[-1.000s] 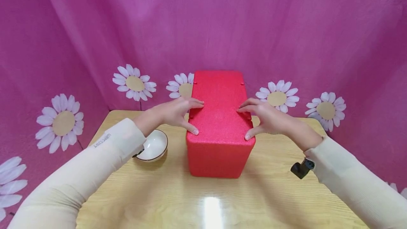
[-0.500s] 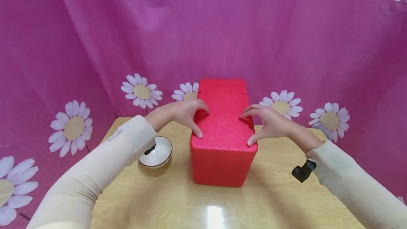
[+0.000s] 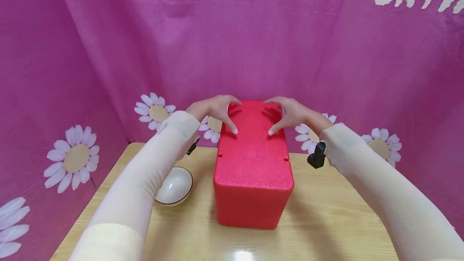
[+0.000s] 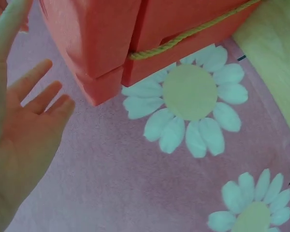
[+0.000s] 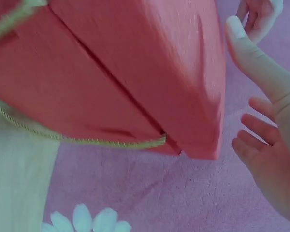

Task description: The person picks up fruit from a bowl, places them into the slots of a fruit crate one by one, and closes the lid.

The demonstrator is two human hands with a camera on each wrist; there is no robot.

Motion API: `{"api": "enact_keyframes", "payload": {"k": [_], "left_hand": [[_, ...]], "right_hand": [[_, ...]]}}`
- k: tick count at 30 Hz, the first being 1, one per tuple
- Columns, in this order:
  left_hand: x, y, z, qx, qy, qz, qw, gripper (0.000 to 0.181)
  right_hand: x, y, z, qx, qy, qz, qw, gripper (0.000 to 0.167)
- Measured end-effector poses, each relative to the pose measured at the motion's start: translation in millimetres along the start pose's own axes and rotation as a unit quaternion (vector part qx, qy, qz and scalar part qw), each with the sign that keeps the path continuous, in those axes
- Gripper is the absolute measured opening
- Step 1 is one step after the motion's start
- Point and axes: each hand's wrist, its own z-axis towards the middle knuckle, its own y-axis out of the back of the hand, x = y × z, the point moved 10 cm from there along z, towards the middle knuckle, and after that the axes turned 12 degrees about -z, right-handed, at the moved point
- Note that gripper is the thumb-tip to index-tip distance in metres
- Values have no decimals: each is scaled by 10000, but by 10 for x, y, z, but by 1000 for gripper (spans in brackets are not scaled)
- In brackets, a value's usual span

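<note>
A red box (image 3: 253, 172) with a lid stands in the middle of the table. Above the far half of its top are both my hands, facing each other with thumbs and fingers spread. My left hand (image 3: 219, 108) is over the left side and holds nothing. Over the right side is my right hand (image 3: 290, 112), also holding nothing. The left wrist view shows the left hand (image 4: 26, 116) apart from the box. A gap also shows between the right hand (image 5: 270, 145) and the box in the right wrist view. A yellow cord (image 5: 87, 140) runs along the box's side.
Left of the box, a white bowl with a dark rim (image 3: 175, 186) sits partly behind the left sleeve (image 3: 145, 180). Behind the wooden table (image 3: 326, 212) hangs a purple curtain (image 3: 232, 43) printed with white flowers. Small black devices (image 3: 317, 156) are on the wrists.
Both hands have left the near part of the box's top, moving away from me and closer together over its far half. The view has also shifted slightly; the bowl remains beside the box.
</note>
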Motion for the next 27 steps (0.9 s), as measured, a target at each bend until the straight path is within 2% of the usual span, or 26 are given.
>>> {"api": "enact_keyframes", "payload": {"k": [4, 7, 11, 18, 24, 27], "left_hand": [[71, -170, 28, 443, 141, 49, 9989, 100], [102, -235, 33, 558, 89, 161, 9983, 101], [159, -210, 35, 548, 18, 187, 9983, 99], [196, -65, -14, 611, 366, 269, 9971, 101], [163, -160, 33, 709, 440, 193, 9963, 102], [104, -227, 90, 726, 313, 231, 9966, 100]], "right_hand": [[-60, -123, 50, 314, -13, -227, 9992, 91], [-66, -172, 59, 369, 121, -387, 9985, 87], [-60, -178, 102, 288, 305, -394, 9983, 80], [-51, -127, 186, 259, 322, -25, 9991, 75], [-148, -244, 52, 254, 133, 110, 9995, 74], [-206, -292, -27, 215, 94, 93, 9997, 72]]}}
